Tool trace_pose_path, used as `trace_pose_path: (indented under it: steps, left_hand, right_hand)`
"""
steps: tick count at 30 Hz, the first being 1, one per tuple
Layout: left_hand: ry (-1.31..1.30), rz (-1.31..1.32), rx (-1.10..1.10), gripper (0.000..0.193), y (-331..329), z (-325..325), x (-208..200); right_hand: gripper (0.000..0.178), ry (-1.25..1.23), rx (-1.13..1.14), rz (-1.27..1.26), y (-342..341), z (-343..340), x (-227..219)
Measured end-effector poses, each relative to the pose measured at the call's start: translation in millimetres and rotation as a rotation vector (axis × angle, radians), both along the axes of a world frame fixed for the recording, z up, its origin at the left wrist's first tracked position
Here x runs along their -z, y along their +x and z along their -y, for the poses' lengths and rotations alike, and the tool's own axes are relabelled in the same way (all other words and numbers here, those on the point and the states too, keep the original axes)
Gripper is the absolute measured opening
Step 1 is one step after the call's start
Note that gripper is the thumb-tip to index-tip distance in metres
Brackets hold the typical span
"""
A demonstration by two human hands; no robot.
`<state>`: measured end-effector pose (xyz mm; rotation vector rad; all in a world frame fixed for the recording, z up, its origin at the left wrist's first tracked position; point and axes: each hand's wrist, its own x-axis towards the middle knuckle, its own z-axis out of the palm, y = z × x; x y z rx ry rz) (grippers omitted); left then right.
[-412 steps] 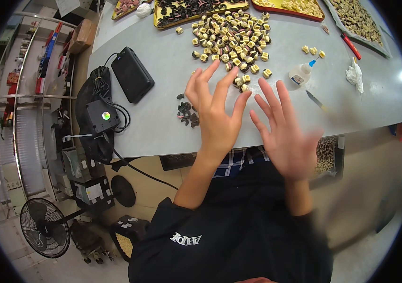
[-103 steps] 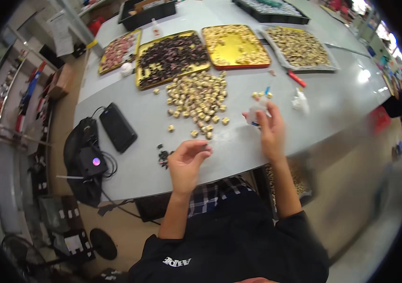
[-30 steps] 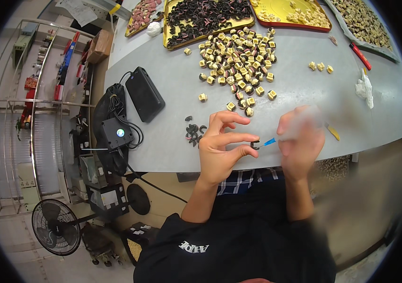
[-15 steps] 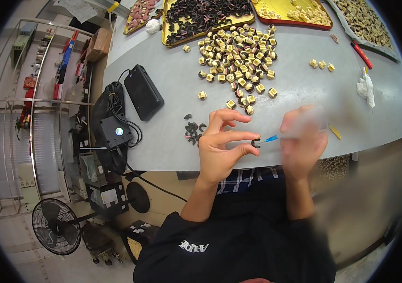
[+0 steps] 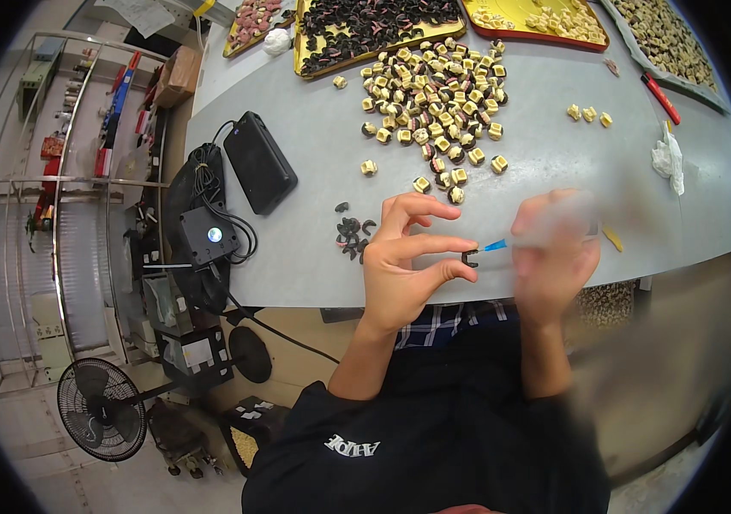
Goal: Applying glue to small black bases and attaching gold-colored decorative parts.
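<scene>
Between thumb and index finger, my left hand (image 5: 401,270) pinches a small black C-shaped piece (image 5: 469,259), its gap turned to the right. My right hand (image 5: 550,261) is closed around a dispenser whose body is lost in a blurry patch. Its blue needle tip (image 5: 494,245) points left and reaches the upper end of the black piece. Several loose black curved pieces (image 5: 350,233) lie on the table left of my left hand. Beyond my hands spreads a heap of small cream-and-black assembled pieces (image 5: 434,98), some with pink bands.
A yellow tray (image 5: 305,64) of black and pink parts stands at the back, beside a red-rimmed tray (image 5: 545,40) of cream parts. A black box (image 5: 260,163) and a cabled unit (image 5: 209,233) sit at left. A red cutter (image 5: 660,98) and crumpled tissue (image 5: 667,163) lie at right.
The needle tip has shifted from the middle of the black piece up to its upper end. My left hand keeps its pinch. The whole view has shifted slightly.
</scene>
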<state>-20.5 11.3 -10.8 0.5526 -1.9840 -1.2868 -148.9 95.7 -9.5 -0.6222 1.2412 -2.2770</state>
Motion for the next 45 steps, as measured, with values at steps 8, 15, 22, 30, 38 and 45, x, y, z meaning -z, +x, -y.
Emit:
trace_pose_path:
  steps: [8, 15, 22, 30, 38, 45]
  left_hand:
    - [0.014, -0.007, -0.003, 0.031, 1, 1, 1]
    - [0.075, -0.058, -0.005, 0.029, 2, 1, 2]
    - [0.152, -0.118, -0.006, 0.026, 4, 3, 4]
    - [0.216, -0.190, -0.022, 0.026, 2, 0, 1]
    - [0.168, -0.176, -0.025, 0.024, 4, 0, 2]
    - [0.145, -0.143, -0.028, 0.024, 5, 1, 3]
  right_hand:
    - [0.036, -0.008, 0.028, -0.035, -2, 1, 2]
    - [0.035, -0.075, 0.107, -0.025, -7, 3, 6]
    - [0.026, -0.120, 0.182, 0.121, -21, 1, -8]
    - [0.029, 0.426, 0.198, -0.547, -51, -16, -14]
    - [0.030, 0.428, 0.050, -0.536, -53, -5, -2]
    - [0.034, 0.463, -0.007, -0.540, -60, -11, 3]
